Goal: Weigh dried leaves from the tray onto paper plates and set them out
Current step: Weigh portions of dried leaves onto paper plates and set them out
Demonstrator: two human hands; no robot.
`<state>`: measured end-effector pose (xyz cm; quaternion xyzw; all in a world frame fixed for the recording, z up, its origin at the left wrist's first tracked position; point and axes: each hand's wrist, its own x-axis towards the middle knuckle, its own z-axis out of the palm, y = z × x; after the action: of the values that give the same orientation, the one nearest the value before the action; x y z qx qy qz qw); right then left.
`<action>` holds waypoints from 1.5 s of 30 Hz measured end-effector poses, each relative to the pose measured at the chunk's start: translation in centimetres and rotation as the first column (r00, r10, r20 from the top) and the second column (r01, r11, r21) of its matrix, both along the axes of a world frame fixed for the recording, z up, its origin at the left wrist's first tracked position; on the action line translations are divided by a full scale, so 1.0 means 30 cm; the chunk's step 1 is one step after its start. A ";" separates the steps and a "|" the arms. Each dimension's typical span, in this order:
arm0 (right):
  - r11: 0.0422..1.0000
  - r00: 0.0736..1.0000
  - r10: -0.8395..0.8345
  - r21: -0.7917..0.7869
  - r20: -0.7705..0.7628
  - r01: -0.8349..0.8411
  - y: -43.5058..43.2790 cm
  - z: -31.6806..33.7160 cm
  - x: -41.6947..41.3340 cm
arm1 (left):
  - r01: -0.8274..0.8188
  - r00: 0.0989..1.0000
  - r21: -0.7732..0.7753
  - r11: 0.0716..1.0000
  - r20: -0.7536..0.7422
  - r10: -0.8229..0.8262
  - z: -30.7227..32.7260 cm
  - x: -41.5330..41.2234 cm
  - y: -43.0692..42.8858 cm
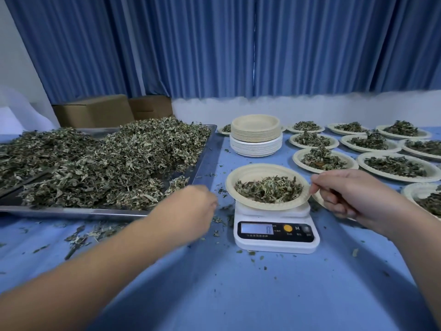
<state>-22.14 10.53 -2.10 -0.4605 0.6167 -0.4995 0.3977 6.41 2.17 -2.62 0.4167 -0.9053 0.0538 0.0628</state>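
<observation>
As right hand (353, 199) pinches plate (250, 172), left (199, 206) outstretched

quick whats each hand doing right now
Left hand: blurred beside the tray, cannot tell if it holds anything.
Right hand: pinching the rim of the plate on the scale.

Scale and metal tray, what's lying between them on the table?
In the head view, the left hand hangs over the blue cloth between tray and scale, with loose leaf crumbs scattered there.
</observation>
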 end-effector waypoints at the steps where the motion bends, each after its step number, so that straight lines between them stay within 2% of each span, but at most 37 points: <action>1: 1.000 1.000 0.000 0.001 -0.002 0.000 0.001 0.000 0.000 | -0.037 0.999 0.011 0.999 0.035 0.036 -0.037 -0.005 0.024; 4: 1.000 1.000 -0.002 -0.002 -0.009 0.002 0.007 0.000 0.004 | -0.179 0.976 0.078 0.981 0.138 0.167 -0.121 -0.028 0.072; 6: 1.000 1.000 -0.012 -0.003 -0.013 0.012 0.010 -0.001 0.007 | -0.224 0.966 0.090 0.970 0.149 0.209 -0.136 -0.033 0.084; 12: 1.000 0.999 -0.015 0.012 -0.037 0.015 0.010 0.000 0.011 | -0.174 0.977 0.047 0.984 0.131 0.167 -0.111 -0.007 0.094; 23: 1.000 0.999 -0.011 0.003 -0.035 0.011 0.014 0.000 0.005 | -0.160 0.954 -0.075 0.984 0.246 0.174 -0.057 -0.003 0.149; 27: 1.000 0.999 -0.015 0.005 -0.036 0.015 0.014 0.001 0.005 | -0.151 0.963 -0.054 0.987 0.219 0.159 -0.046 0.002 0.116; 31: 1.000 0.999 -0.018 0.008 -0.041 0.018 0.013 0.004 0.005 | -0.154 0.983 -0.008 0.988 0.103 0.154 -0.010 -0.013 0.088; 34: 1.000 0.999 -0.022 0.010 -0.046 0.022 0.012 0.004 0.007 | -0.114 0.984 -0.009 0.993 -0.136 0.112 0.047 -0.062 0.067; 36: 1.000 0.999 -0.024 0.015 -0.047 0.025 0.010 0.003 0.008 | -0.072 0.933 -0.024 0.997 -0.356 0.059 0.090 -0.112 0.046; 38: 0.999 0.998 -0.027 0.023 -0.053 0.028 0.010 0.002 0.007 | -0.022 0.842 -0.033 0.999 -0.540 0.001 0.120 -0.168 0.024; 40: 0.999 0.997 -0.030 0.029 -0.065 0.032 0.010 0.001 0.005 | 0.067 0.755 0.052 0.996 -0.655 -0.016 0.127 -0.222 0.008; 41: 0.999 0.997 -0.033 0.030 -0.068 0.035 0.011 0.000 0.004 | 0.118 0.744 0.096 0.988 -0.668 -0.024 0.124 -0.243 0.000; 43: 0.999 0.997 -0.036 0.030 -0.063 0.038 0.011 0.001 0.002 | 0.160 0.790 0.137 0.978 -0.612 -0.044 0.108 -0.268 -0.016; 45: 0.999 0.998 -0.035 0.029 -0.059 0.037 0.011 0.003 0.000 | 0.145 0.816 0.098 0.985 -0.574 -0.063 0.090 -0.259 -0.040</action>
<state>-22.13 10.87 -2.01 -0.4577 0.6436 -0.4835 0.3773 -1.35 0.96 0.07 0.3667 -0.8683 -0.1387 0.3040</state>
